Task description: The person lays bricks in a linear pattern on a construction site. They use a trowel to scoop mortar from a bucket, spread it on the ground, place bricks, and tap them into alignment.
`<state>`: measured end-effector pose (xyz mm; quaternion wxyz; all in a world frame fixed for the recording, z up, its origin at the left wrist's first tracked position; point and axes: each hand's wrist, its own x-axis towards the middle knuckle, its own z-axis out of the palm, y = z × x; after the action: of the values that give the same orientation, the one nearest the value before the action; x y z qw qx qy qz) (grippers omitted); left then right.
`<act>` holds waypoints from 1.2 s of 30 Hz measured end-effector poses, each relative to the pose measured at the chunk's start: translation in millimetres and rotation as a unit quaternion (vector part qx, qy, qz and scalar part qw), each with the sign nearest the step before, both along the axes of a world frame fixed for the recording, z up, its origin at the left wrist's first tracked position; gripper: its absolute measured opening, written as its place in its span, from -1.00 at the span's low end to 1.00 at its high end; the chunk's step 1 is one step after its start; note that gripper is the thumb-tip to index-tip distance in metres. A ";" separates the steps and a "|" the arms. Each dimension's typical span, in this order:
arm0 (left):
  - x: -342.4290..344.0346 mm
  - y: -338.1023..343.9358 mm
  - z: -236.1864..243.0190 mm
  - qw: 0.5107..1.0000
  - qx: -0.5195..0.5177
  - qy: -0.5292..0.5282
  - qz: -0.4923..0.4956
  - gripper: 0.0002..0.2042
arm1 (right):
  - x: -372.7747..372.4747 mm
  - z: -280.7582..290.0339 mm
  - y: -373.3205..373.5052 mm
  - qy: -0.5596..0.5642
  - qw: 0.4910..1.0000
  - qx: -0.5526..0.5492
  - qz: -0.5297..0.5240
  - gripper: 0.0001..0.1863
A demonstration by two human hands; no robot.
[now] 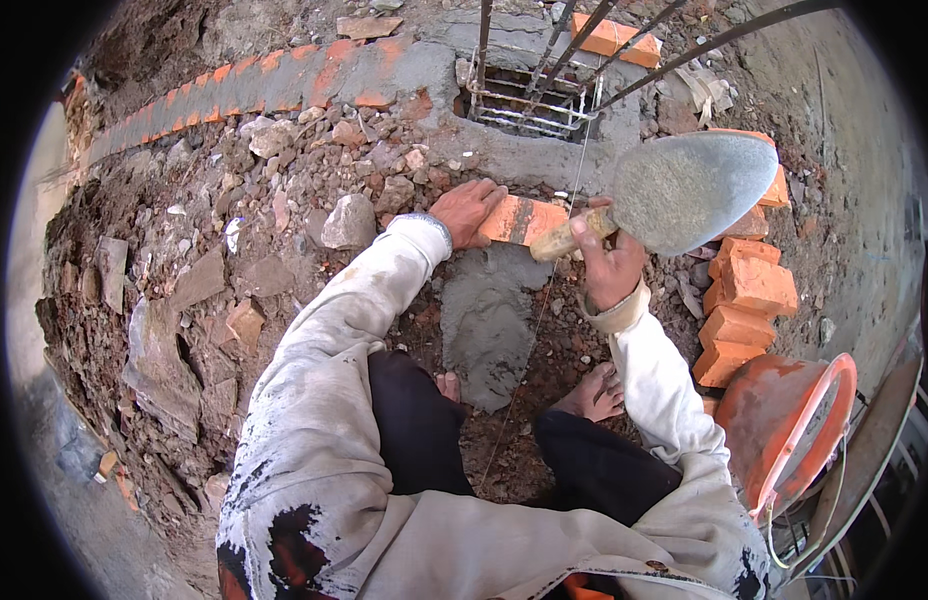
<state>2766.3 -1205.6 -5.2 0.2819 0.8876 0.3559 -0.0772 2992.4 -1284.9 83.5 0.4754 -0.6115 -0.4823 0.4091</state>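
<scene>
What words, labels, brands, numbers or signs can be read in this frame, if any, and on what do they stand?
None can be read.
The trowel in the right hand, the brick at the left hand and the orange bucket show no legible lettering.
The dark patches on the left sleeve form no readable characters.

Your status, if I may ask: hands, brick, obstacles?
Left hand around left end of brick; right hand holding trowel. Brick at far end of grey mortar strip. Possible obstacle: thin string by brick's right end.

L fingers [490, 191] touch brick [521, 218], R fingers [586, 236] hold trowel [689, 193]
</scene>
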 end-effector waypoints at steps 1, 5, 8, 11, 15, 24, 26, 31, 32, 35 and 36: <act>-0.4 -6.7 -1.9 0.999 0.036 -0.006 0.011 -0.12 | -6.4 -1.9 7.8 0.017 1.000 0.010 -0.003 -0.66; -17.3 -7.8 -5.5 0.998 0.027 -0.012 0.049 -0.17 | -18.2 -0.1 38.6 -0.108 0.987 0.111 0.048 -0.65; -27.9 0.8 -8.9 0.999 0.000 -0.037 0.038 -0.20 | -30.8 17.8 46.3 -0.137 0.973 0.168 0.074 -0.70; -35.5 -3.5 -11.2 0.995 0.019 -0.076 0.055 -0.21 | -45.4 17.4 43.6 -0.099 0.975 0.192 0.059 -0.80; -18.8 -2.4 -12.6 0.994 -0.001 -0.083 0.071 -0.23 | -32.9 -38.3 28.7 -0.371 0.888 0.167 0.213 -0.90; -34.9 -4.2 -5.1 0.993 -0.040 -0.042 0.100 -0.22 | -51.8 5.6 37.4 -0.329 0.893 0.276 0.133 -0.77; -21.9 -1.0 -10.3 0.994 -0.017 -0.052 0.096 -0.23 | -32.8 -31.5 34.3 -0.484 0.813 0.272 0.179 -0.74; -28.7 1.9 3.3 0.995 -0.030 0.017 0.095 -0.20 | -43.9 -7.5 40.9 -0.109 0.978 0.140 0.111 -0.75; -33.6 -4.0 4.8 0.994 -0.043 0.036 0.098 -0.20 | -49.7 -0.6 37.2 -0.113 0.974 0.161 0.111 -0.75; -30.3 -1.0 3.4 0.993 -0.063 0.039 0.096 -0.19 | -52.2 2.5 38.5 -0.193 0.949 0.197 0.153 -0.76; -21.4 2.0 8.7 0.990 -0.090 0.060 0.094 -0.19 | -39.5 -15.4 33.1 -0.398 0.863 0.239 0.200 -0.75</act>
<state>2744.9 -1203.5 3.6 0.3444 0.8150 0.4460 -0.1347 2952.9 -1251.8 68.1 0.2826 -0.4798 -0.8258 0.0894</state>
